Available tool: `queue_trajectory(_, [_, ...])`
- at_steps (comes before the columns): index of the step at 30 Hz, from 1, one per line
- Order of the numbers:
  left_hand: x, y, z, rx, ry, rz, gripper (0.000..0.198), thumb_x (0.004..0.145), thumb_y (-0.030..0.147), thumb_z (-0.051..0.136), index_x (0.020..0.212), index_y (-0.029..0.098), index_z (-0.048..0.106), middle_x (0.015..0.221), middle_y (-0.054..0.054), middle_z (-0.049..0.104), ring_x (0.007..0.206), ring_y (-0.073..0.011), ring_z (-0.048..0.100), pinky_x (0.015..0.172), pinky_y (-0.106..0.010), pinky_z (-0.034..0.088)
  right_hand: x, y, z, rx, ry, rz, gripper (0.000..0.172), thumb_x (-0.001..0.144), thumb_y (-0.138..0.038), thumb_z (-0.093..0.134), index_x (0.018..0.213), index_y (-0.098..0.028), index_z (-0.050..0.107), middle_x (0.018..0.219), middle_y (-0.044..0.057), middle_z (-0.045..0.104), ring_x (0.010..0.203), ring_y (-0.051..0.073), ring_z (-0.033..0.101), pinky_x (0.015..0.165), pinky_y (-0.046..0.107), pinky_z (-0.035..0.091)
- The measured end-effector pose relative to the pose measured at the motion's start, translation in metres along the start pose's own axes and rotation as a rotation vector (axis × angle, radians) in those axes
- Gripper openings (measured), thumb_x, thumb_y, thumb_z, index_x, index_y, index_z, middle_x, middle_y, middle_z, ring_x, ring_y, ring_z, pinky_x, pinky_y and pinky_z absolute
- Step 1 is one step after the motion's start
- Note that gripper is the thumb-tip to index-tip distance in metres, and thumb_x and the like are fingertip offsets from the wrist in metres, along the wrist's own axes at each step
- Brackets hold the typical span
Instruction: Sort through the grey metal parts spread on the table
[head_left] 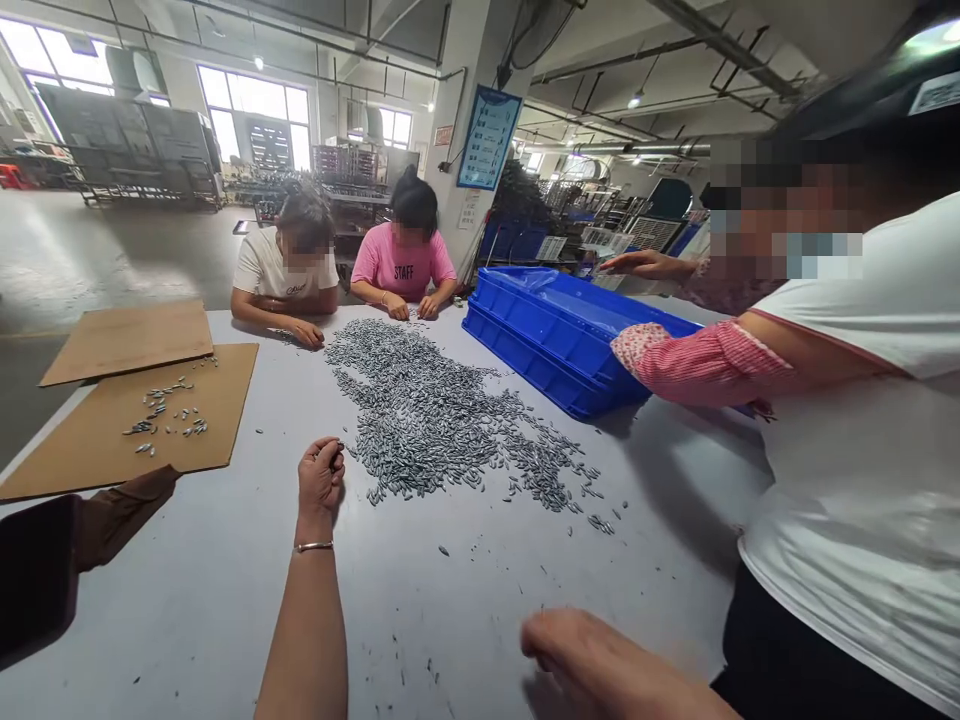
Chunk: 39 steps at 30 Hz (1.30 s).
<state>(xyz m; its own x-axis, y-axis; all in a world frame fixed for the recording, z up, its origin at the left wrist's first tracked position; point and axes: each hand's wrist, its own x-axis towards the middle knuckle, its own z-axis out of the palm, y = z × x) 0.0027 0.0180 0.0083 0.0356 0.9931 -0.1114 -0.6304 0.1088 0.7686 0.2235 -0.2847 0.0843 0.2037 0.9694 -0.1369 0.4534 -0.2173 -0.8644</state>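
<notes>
Your left hand (322, 475) pinches a small grey piece (340, 447) beside the pile (420, 425) on the tabletop (405, 610); your right hand (574, 640) is blurred, grip indeterminable. Piece appears light, stiff, possibly slippery; hold mid-length.

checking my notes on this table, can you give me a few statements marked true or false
1. The left hand is beside the pile of small pieces. True.
2. The right hand is buried in the pile. False: it is apart from it.
3. Some loose pieces lie on cardboard. True.
4. The blue crates stand on the cardboard. False: they are on the table.
5. A bracelet circles the wrist of the left hand. True.
</notes>
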Motion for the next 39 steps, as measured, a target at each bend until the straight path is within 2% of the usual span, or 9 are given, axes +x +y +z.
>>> queue_trajectory(4, [0.0, 0.003, -0.001, -0.001, 0.007, 0.01, 0.032, 0.056, 0.026, 0.081, 0.078, 0.015, 0.061, 0.068, 0.002, 0.061, 0.045, -0.0034, 0.044, 0.032, -0.013, 0.023, 0.099, -0.021, 0.056, 0.199, -0.071, -0.078, 0.033, 0.072, -0.053, 0.064, 0.076, -0.02, 0.068, 0.059, 0.001, 0.064, 0.052, 0.014, 0.063, 0.05, 0.023, 0.047])
queue_trajectory(8, [-0.001, 0.007, -0.001, 0.009, 0.03, 0.046, 0.033, 0.057, 0.028, 0.081, 0.08, 0.015, 0.06, 0.069, 0.002, 0.061, 0.044, -0.003, 0.043, 0.032, -0.013, 0.023, 0.179, -0.049, 0.118, 0.416, -0.171, -0.118, 0.035, 0.075, -0.051, 0.063, 0.076, -0.016, 0.065, 0.063, 0.002, 0.065, 0.047, 0.011, 0.06, 0.05, 0.024, 0.049])
queue_trajectory(12, [0.001, 0.009, -0.001, 0.038, 0.046, 0.053, 0.036, 0.058, 0.032, 0.082, 0.081, 0.016, 0.059, 0.063, 0.005, 0.058, 0.043, -0.0031, 0.044, 0.034, -0.013, 0.025, 0.24, -0.068, 0.173, 0.812, 0.025, -0.035, 0.044, 0.065, -0.053, 0.073, 0.089, -0.017, 0.062, 0.081, 0.003, 0.066, 0.061, 0.013, 0.063, 0.055, 0.026, 0.054])
queue_trajectory(15, [0.005, 0.007, -0.001, 0.066, 0.048, 0.039, 0.038, 0.06, 0.036, 0.082, 0.082, 0.017, 0.058, 0.053, 0.008, 0.053, 0.04, -0.0038, 0.042, 0.035, -0.014, 0.028, 0.265, -0.067, 0.196, 0.869, 0.038, -0.067, 0.049, 0.065, -0.057, 0.072, 0.093, -0.018, 0.063, 0.075, 0.001, 0.063, 0.058, 0.013, 0.059, 0.049, 0.025, 0.051])
queue_trajectory(18, [0.007, 0.002, 0.001, 0.099, 0.051, 0.026, 0.038, 0.06, 0.037, 0.082, 0.082, 0.017, 0.058, 0.049, 0.009, 0.05, 0.037, -0.0033, 0.039, 0.035, -0.014, 0.028, 0.274, -0.056, 0.2, 0.863, 0.031, -0.101, 0.044, 0.07, -0.056, 0.068, 0.091, -0.018, 0.064, 0.071, 0.001, 0.062, 0.059, 0.013, 0.057, 0.049, 0.024, 0.049])
queue_trajectory(23, [0.005, 0.0, 0.008, 0.191, 0.067, -0.046, 0.039, 0.057, 0.034, 0.084, 0.083, 0.016, 0.059, 0.047, 0.009, 0.049, 0.038, -0.0034, 0.04, 0.037, -0.014, 0.03, 0.277, -0.041, 0.19, 0.883, 0.022, -0.116, 0.033, 0.075, -0.048, 0.067, 0.089, -0.019, 0.063, 0.078, 0.0, 0.063, 0.065, 0.012, 0.057, 0.059, 0.023, 0.048])
queue_trajectory(26, [0.005, 0.002, 0.009, 0.165, 0.048, -0.058, 0.038, 0.057, 0.033, 0.083, 0.081, 0.016, 0.059, 0.048, 0.008, 0.049, 0.037, -0.0025, 0.036, 0.034, -0.013, 0.023, 0.277, -0.042, 0.183, 0.799, 0.004, -0.189, 0.026, 0.081, -0.043, 0.063, 0.088, -0.019, 0.064, 0.077, 0.0, 0.064, 0.066, 0.012, 0.057, 0.064, 0.024, 0.047])
queue_trajectory(32, [0.008, 0.003, 0.004, 0.152, 0.064, -0.069, 0.036, 0.057, 0.031, 0.082, 0.079, 0.015, 0.059, 0.049, 0.007, 0.05, 0.038, -0.0027, 0.036, 0.033, -0.014, 0.021, 0.274, -0.045, 0.178, 0.646, -0.001, -0.26, 0.023, 0.086, -0.039, 0.056, 0.091, -0.018, 0.064, 0.077, 0.001, 0.065, 0.068, 0.013, 0.057, 0.066, 0.025, 0.045])
queue_trajectory(39, [0.003, 0.007, 0.009, 0.322, 0.166, -0.052, 0.031, 0.058, 0.03, 0.077, 0.079, 0.016, 0.06, 0.045, 0.009, 0.047, 0.036, -0.0034, 0.033, 0.035, -0.016, 0.021, 0.277, -0.042, 0.178, 0.533, 0.028, -0.31, 0.022, 0.087, -0.037, 0.053, 0.088, -0.018, 0.064, 0.075, -0.001, 0.063, 0.065, 0.013, 0.054, 0.064, 0.025, 0.042])
